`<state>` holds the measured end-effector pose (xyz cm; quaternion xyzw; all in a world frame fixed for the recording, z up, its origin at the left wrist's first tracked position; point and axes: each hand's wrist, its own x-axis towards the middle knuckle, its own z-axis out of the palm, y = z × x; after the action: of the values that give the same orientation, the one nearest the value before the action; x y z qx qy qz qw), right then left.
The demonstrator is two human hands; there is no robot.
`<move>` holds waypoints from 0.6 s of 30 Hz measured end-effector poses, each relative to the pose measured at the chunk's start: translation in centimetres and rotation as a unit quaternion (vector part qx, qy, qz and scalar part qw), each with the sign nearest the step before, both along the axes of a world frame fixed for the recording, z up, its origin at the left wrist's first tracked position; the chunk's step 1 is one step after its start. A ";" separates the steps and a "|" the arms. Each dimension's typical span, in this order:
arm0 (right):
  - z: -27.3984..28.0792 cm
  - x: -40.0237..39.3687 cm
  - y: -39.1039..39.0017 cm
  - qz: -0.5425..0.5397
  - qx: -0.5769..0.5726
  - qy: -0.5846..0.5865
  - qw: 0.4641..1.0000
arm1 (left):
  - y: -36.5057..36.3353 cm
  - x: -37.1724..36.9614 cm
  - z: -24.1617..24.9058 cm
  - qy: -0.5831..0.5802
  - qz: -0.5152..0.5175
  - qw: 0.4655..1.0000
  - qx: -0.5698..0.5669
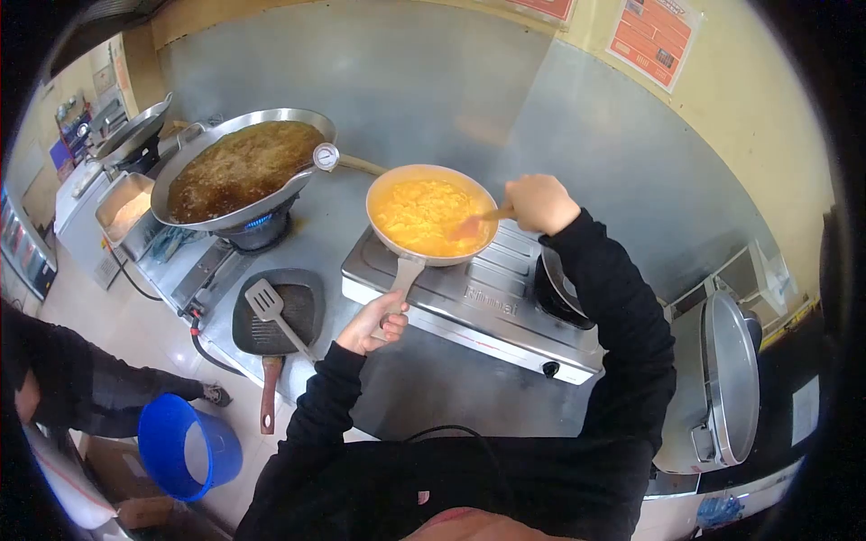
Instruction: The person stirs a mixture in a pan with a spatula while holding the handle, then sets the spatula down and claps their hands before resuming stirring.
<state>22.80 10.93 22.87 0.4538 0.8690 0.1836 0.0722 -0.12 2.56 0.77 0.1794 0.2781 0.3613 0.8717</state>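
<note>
Head view: the left hand [374, 323], at the pan's 7 o'clock, is wrapped round the handle of the pan [437, 261]. At 8 o'clock from it lies a griddle [307, 299] with a turner [264, 300] resting in it. The pan is over the stove [442, 288] — yellow food [419, 216] inside. At 3 o'clock the right hand [539, 204] grips a spatula [469, 225], its head in the food. Farther off, towards 10 o'clock, stands a wok [281, 117] of bubbling brown liquid; at 2 o'clock, a poster [642, 41].

A round pan [422, 174] extends beyond the left fingers [395, 318] curled about its pale handle [409, 270]; into its lumpy yellow egg [417, 216] (scrambled, apparently) slants an orange spatula [481, 222] from the right fingers [516, 193].
</note>
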 end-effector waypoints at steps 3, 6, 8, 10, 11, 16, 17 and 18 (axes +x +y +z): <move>-2.7 1.0 -0.3 0.004 -0.007 0.006 1.000 | 0.0 0.0 -0.3 -0.004 -0.001 1.000 -0.004; -6.8 1.5 2.8 0.032 0.024 0.028 0.999 | 0.1 0.0 -0.3 -0.018 -0.007 1.000 -0.005; -7.2 1.1 4.8 0.024 0.004 0.066 0.998 | -0.1 0.1 -0.3 -0.017 -0.010 1.000 -0.009; -7.9 0.6 7.4 0.009 -0.013 0.088 0.996 | -0.1 0.1 0.2 -0.008 -0.007 1.000 -0.008; -8.2 0.3 8.2 0.014 -0.001 0.105 0.994 | -0.1 0.1 0.2 -0.004 -0.007 1.000 -0.007; -7.4 -1.0 9.8 0.022 0.035 0.016 0.999 | -0.2 0.2 0.3 0.012 0.002 1.000 -0.009; -6.5 -0.9 9.9 0.030 0.043 0.018 0.998 | -0.2 0.1 0.3 0.005 0.001 1.000 -0.010; -5.2 -0.9 9.6 0.038 0.053 0.019 0.998 | -0.2 0.1 0.2 -0.002 -0.001 1.000 -0.011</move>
<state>21.90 20.48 17.67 0.4273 0.8758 0.2229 0.0246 0.02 2.38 0.96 0.1695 0.2799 0.3582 0.8744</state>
